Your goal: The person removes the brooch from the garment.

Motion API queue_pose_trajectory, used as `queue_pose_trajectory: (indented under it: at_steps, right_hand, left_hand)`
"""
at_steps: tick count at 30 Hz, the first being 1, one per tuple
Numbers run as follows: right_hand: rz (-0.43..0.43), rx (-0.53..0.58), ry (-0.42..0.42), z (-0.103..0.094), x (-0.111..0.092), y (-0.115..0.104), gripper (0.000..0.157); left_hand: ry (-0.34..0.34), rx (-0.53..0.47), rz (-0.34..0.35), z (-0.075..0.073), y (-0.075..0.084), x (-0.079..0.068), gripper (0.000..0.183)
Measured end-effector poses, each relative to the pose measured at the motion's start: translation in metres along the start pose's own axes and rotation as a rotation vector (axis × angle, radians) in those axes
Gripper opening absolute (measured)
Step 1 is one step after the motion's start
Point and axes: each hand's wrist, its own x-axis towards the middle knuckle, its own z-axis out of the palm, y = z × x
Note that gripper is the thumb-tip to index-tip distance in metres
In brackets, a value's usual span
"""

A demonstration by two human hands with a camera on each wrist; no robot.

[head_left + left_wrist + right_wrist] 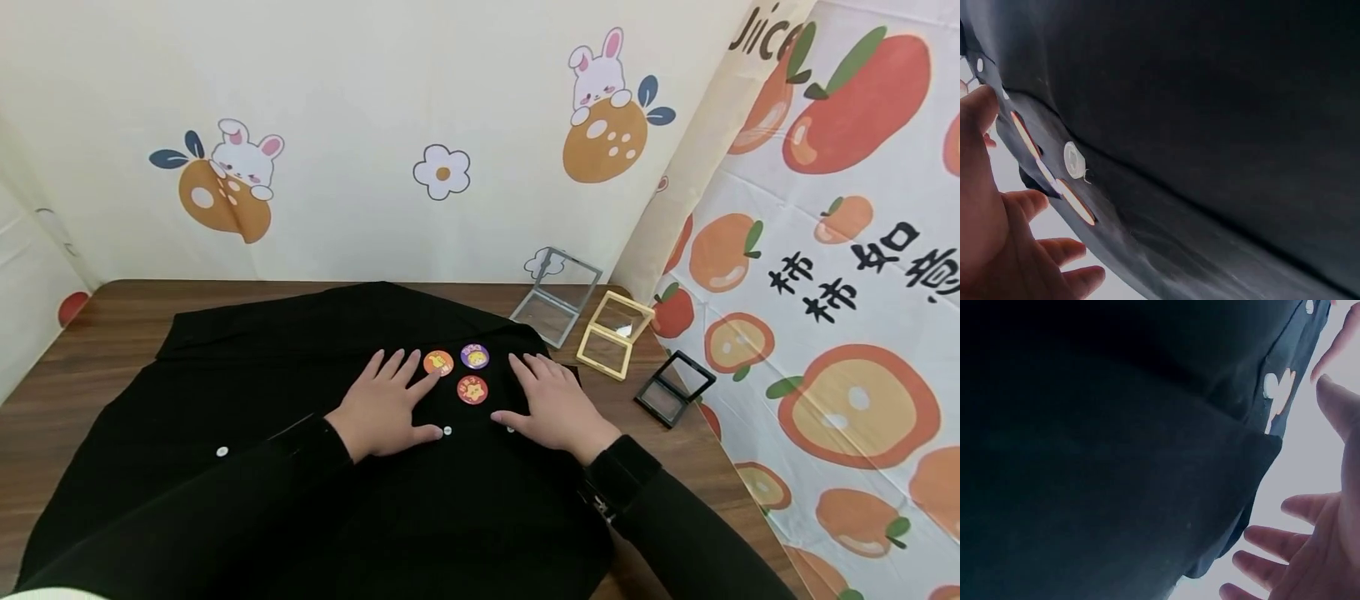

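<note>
A black garment with white buttons [222, 452] lies spread over the table. Three round badges sit on it between the hands: an orange one [438, 362], a purple one [475, 356] and a red one [472, 389]. My left hand [382, 408] is spread palm down on the cloth, index fingertip at the orange badge's lower edge, thumb beside a white button [447, 431]. To the right of the badges, my right hand [558, 408] also rests on the cloth, fingers extended, its thumb by another button. Both wrist views show straight, spread fingers, dark cloth and badges edge-on.
Three folding two-panel frames with glassy panels stand open at the table's right: grey [557, 296], yellow [615, 333] and black [675, 389]. Wooden tabletop [135, 312] shows around the garment. Printed cloth sheets [337, 125] hang behind and on the right.
</note>
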Motion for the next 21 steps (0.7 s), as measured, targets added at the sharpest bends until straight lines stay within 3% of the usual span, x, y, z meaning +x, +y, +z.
queue_pose_trajectory:
  at_steps: [5, 13, 21]
  right_hand:
    - [0.007, -0.017, -0.036, 0.001, 0.01, -0.003, 0.093]
    - [0.011, -0.025, -0.058, 0.008, 0.03, -0.01, 0.084]
    - [-0.016, -0.067, -0.048, 0.011, 0.042, -0.015, 0.065]
  left_hand:
    - [-0.019, -0.035, -0.022, -0.003, 0.003, 0.015, 0.087]
    - [-0.078, -0.17, -0.076, -0.003, 0.005, 0.03, 0.082]
    - [-0.099, -0.162, -0.083, -0.002, 0.01, 0.04, 0.085]
